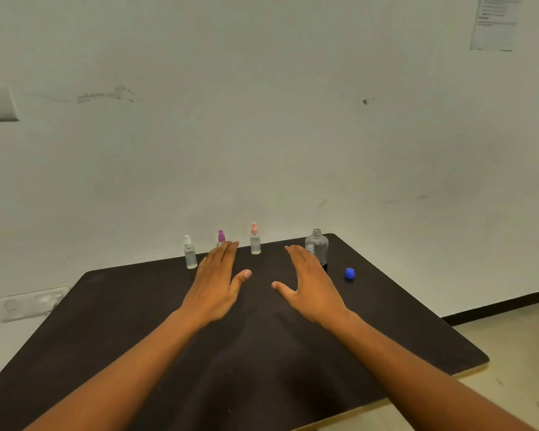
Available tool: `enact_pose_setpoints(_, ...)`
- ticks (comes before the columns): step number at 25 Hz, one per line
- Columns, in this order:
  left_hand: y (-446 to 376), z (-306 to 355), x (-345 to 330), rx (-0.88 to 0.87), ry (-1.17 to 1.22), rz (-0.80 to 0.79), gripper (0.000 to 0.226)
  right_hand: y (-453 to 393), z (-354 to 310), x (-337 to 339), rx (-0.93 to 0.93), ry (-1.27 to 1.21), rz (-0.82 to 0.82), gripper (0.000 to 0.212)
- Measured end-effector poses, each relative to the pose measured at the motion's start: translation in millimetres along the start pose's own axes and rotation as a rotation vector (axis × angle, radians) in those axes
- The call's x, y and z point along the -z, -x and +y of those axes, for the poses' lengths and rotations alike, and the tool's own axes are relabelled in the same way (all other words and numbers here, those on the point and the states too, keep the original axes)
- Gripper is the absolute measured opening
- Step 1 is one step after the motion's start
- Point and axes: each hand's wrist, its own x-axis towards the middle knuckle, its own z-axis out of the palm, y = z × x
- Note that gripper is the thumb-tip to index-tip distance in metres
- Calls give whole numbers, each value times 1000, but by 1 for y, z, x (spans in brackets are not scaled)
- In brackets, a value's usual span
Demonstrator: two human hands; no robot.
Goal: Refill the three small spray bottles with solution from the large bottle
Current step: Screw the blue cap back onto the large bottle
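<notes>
— Why's the blue cap [349, 273] off?
— So the large bottle [316, 247], far right on the surface [112, 331], can pour. The three spray bottles [190, 252] stand left of it, tops on.
— And the hands?
— Left hand [216, 281] and right hand [311, 284]: fingers straight, holding nothing.
</notes>
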Motion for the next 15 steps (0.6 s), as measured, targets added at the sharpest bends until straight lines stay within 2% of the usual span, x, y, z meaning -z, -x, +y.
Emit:
enact_pose_setpoints(10,-35,21,-55,-8,71,-89,76,-13,73,30,-117,41,79,78)
enact_pose_setpoints(15,-56,34,-83,5,133,-129,79,-30,119,25,-243,95,34,93)
